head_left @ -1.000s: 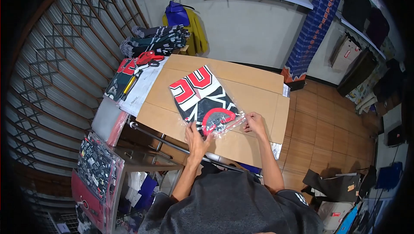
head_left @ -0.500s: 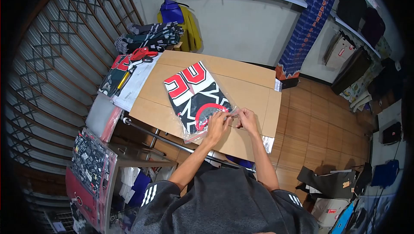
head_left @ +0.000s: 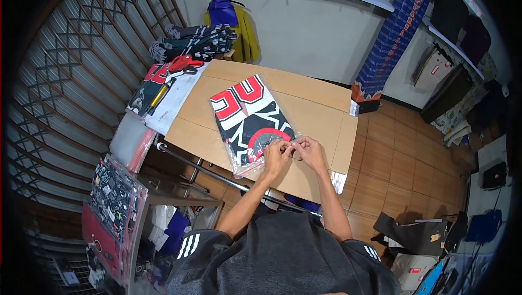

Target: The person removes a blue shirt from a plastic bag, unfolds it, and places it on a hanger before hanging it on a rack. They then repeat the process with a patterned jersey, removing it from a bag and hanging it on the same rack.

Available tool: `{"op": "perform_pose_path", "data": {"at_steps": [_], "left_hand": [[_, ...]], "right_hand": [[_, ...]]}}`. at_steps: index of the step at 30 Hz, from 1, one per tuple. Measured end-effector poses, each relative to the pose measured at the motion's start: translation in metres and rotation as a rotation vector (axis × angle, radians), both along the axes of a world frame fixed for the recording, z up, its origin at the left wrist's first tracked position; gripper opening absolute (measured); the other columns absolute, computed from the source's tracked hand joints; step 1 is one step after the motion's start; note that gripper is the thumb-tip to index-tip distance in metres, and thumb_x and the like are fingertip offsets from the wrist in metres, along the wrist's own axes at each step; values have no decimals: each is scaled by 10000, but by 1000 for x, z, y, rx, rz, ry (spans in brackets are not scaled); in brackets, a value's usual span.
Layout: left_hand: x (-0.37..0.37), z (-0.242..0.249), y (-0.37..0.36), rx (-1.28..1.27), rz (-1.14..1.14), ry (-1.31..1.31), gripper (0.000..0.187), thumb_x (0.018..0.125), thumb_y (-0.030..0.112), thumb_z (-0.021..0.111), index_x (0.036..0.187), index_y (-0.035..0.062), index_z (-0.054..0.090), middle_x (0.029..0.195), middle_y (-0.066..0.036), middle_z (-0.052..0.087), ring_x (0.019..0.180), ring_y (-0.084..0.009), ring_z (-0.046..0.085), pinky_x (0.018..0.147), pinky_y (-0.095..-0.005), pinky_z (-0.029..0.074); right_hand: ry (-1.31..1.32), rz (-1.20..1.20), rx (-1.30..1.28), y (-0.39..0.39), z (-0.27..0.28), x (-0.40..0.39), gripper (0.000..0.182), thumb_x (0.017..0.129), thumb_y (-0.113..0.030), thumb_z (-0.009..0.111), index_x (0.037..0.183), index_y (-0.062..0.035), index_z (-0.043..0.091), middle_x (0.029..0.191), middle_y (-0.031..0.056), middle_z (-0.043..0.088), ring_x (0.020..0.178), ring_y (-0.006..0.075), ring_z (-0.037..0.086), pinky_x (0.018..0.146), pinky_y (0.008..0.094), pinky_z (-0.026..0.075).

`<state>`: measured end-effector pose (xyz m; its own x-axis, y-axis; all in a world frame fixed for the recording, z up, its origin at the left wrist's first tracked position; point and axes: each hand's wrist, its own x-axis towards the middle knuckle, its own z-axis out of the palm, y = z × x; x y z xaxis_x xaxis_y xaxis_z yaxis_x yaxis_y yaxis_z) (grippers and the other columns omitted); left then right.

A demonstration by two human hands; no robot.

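Two hands (head_left: 276,159) (head_left: 310,153) pinching a clear bag (head_left: 249,169), garment (head_left: 251,116) inside, cardboard (head_left: 318,118) beneath

yellow garment (head_left: 248,36): hanging | blue post (head_left: 392,36): orange-lettered | clothes (head_left: 193,43): piled

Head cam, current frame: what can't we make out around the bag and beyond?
All in the head view:
- One corner of the clear bag: covered by the left hand and right hand, so the exact grip is unclear.
- Underside of the folded garment: hidden by its own upper side.
- Small print on the white paper: too small to read.
- Top of the blue banner: cut off by the upper edge.
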<state>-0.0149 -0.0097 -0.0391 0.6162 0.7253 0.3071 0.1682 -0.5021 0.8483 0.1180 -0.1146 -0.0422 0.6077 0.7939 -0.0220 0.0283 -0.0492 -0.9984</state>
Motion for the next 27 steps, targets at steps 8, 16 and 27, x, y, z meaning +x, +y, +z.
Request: {"op": "perform_pose_path", "data": {"at_steps": [8, 16, 27], "left_hand": [[-5, 21, 6, -135, -44, 54, 211, 833, 159, 890, 964, 5, 830, 833, -106, 753, 698, -181, 697, 654, -337, 546], [-5, 15, 17, -219, -95, 105, 220, 854, 150, 881, 978, -24, 826, 847, -83, 771, 730, -111, 647, 675, -295, 532], [-2, 11, 17, -161, -110, 98, 205, 886, 183, 850, 966, 0, 801, 852, -81, 777, 701, -119, 671, 662, -301, 548]], "right_hand": [[3, 46, -28, -3, 0, 1, 161, 1038, -165, 704, 1027, -5, 699, 830, 5, 685, 675, 48, 613, 547, 239, 560], [-49, 66, -35, -6, 4, 0, 153, 1052, -151, 649, 1014, -3, 662, 818, 14, 660, 677, 69, 616, 554, 255, 567], [-49, -63, -75, 0, 6, -4, 162, 1017, -125, 637, 959, 20, 677, 767, 40, 663, 612, 104, 625, 488, 287, 556]]}}
